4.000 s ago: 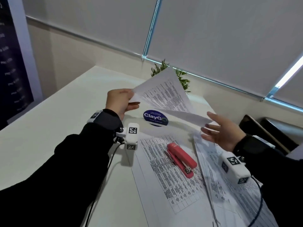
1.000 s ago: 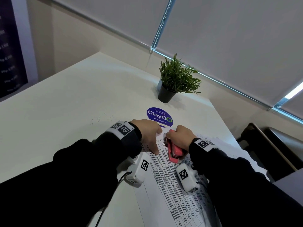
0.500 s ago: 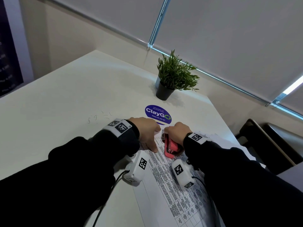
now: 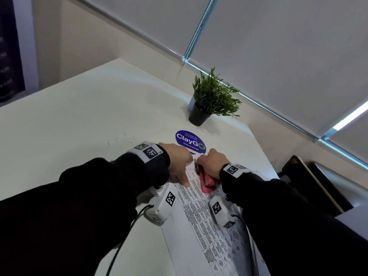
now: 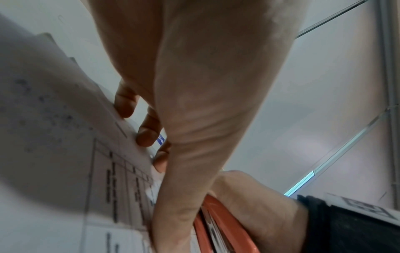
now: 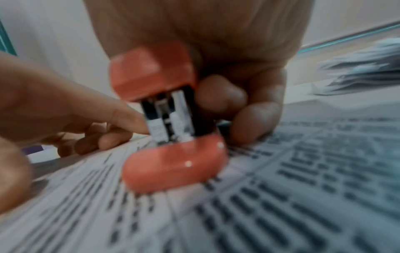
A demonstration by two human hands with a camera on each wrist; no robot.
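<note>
A red stapler [image 4: 207, 181] sits at the top corner of a stack of printed sheets [image 4: 209, 226] that lies on the white table [image 4: 79, 126]. My right hand [image 4: 211, 164] grips the stapler, palm on top and fingers [image 6: 238, 106] curled down its side. The stapler [image 6: 162, 119] stands slightly agape over the sheets [image 6: 281, 188]. My left hand [image 4: 179, 164] rests on the paper just left of it. Its fingertips [image 5: 147, 135] press the sheets' [image 5: 65, 137] far edge, and its index finger [image 6: 121, 116] points at the stapler's mouth.
A small potted plant [image 4: 211, 102] and a blue round sticker [image 4: 190, 141] lie beyond the hands. Several loose staples [image 4: 119, 140] are scattered to the left. More sheets [image 6: 357, 68] lie to the right, near the table edge and a dark chair [image 4: 310, 186].
Four seconds ago my left hand held a sheet up and the stapler lay loose. Now the sheets lie flat and my right hand grips the stapler at their corner. Over the last second the hands barely moved.
</note>
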